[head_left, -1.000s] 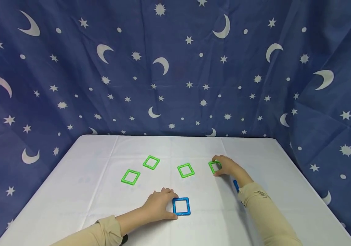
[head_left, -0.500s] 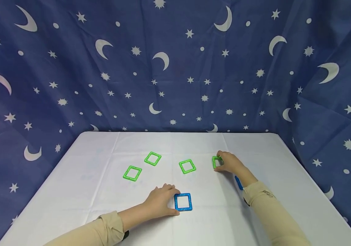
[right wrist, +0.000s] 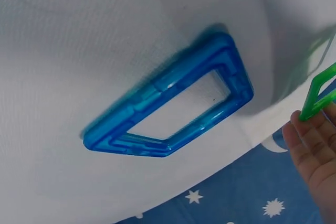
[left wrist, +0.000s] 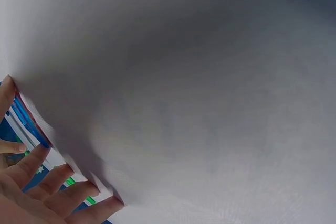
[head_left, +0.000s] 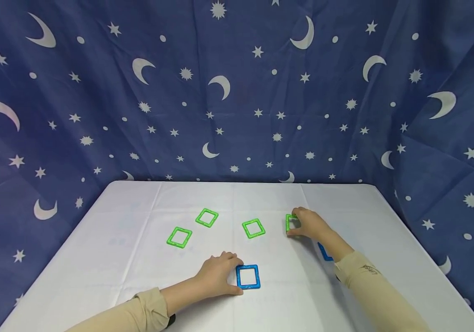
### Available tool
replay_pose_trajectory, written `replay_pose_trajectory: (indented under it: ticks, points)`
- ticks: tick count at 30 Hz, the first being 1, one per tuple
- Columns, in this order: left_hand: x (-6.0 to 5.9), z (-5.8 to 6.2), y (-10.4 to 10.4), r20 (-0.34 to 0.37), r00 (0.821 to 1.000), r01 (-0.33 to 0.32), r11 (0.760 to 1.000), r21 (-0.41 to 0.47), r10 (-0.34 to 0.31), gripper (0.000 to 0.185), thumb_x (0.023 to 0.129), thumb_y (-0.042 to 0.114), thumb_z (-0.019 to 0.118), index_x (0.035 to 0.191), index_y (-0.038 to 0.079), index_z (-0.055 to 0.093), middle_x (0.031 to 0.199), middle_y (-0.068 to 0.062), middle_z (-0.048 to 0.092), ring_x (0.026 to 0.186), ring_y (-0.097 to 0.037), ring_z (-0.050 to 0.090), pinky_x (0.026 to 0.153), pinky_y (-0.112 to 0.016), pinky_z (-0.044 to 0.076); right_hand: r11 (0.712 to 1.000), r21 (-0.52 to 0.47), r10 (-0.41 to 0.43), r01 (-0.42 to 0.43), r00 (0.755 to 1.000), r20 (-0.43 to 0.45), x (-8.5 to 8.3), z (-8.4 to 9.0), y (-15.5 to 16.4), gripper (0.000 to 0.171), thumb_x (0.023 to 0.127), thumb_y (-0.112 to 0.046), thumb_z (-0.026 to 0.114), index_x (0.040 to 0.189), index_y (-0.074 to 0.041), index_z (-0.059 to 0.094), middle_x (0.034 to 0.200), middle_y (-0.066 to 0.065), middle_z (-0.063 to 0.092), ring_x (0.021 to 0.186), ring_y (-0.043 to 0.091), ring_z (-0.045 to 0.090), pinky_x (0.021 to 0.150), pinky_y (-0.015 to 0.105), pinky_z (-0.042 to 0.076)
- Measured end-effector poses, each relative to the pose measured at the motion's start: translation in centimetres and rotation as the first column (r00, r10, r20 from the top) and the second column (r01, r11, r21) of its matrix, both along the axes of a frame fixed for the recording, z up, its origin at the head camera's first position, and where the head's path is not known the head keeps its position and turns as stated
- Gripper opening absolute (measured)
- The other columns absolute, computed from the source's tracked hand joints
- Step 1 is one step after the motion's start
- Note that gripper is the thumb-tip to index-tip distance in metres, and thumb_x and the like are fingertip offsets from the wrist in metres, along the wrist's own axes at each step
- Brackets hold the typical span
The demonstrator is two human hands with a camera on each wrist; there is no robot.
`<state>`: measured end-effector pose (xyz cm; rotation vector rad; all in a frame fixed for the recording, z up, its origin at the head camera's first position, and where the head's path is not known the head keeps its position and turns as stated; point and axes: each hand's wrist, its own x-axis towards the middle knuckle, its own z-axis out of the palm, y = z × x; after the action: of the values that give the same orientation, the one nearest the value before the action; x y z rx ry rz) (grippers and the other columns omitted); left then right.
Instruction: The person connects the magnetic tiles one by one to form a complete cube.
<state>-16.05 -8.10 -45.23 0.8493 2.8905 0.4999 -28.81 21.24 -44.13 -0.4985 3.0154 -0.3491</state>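
Observation:
My left hand (head_left: 216, 276) holds a blue square magnetic tile (head_left: 248, 287) that lies flat near the front, thumb and index finger at two of its corners. In the left wrist view, the blue tile (left wrist: 29, 121) shows edge-on between those fingertips. Farther back on the right, my right hand (head_left: 311, 225) grips a green square magnetic tile (head_left: 287, 223), partly covered by the fingers. The right wrist view has this green tile (right wrist: 311, 100) tilted at the fingertips. A second blue square tile (head_left: 324, 251) lies under my right forearm, part hidden, and appears whole in the right wrist view.
Several green square tiles lie flat on the white tablecloth (head_left: 95, 258): one tile (head_left: 256, 235) mid-table, another tile (head_left: 202, 223) left of it, and a third tile (head_left: 175, 245) nearer the left. A blue curtain (head_left: 237, 92) with moons and stars stands behind the table.
My right hand has shifted slightly right and turned the green tile a little; its fingers cover more of it. The left hand and its blue tile stay in place. The head view shifts slightly.

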Motion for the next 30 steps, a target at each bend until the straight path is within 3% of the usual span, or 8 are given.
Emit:
replay_pose_trajectory:
  ticks: [7,18,30]
  points:
    - [0.3,-0.2,0.0,-0.002,1.000,-0.008,1.000,0.007,0.008,0.063,0.067,0.045,0.082,0.116,0.012,0.062,0.126,-0.014,0.059,0.116,-0.044,0.055,0.090,-0.061,0.046,0.998,-0.008,0.056,-0.056,0.997,-0.053,0.8,0.2,-0.3,0.067,0.072,-0.033,0.081,0.122,0.005,0.056,0.120,0.025,0.059,0.107,0.039,0.060,0.092,0.049,0.049]
    - [-0.2,-0.6,0.1,-0.007,1.000,-0.016,1.000,0.023,0.016,0.061,0.066,0.045,0.082,0.114,0.015,0.061,0.125,-0.011,0.060,0.116,-0.043,0.055,0.090,-0.063,0.045,0.994,0.011,0.110,-0.109,0.985,-0.135,2.3,0.9,-0.5,0.063,0.074,-0.037,0.078,0.120,0.002,0.059,0.116,0.018,0.065,0.104,0.033,0.063,0.084,0.047,0.053]
    - [-0.3,-0.4,0.2,0.015,1.000,-0.026,1.000,0.002,0.026,0.061,0.065,0.046,0.082,0.114,0.015,0.062,0.127,-0.013,0.059,0.117,-0.041,0.055,0.090,-0.063,0.044,0.988,-0.049,0.137,-0.144,0.981,-0.135,4.4,1.4,-1.7,0.062,0.075,-0.035,0.079,0.121,0.001,0.058,0.118,0.017,0.064,0.106,0.033,0.062,0.087,0.044,0.052]
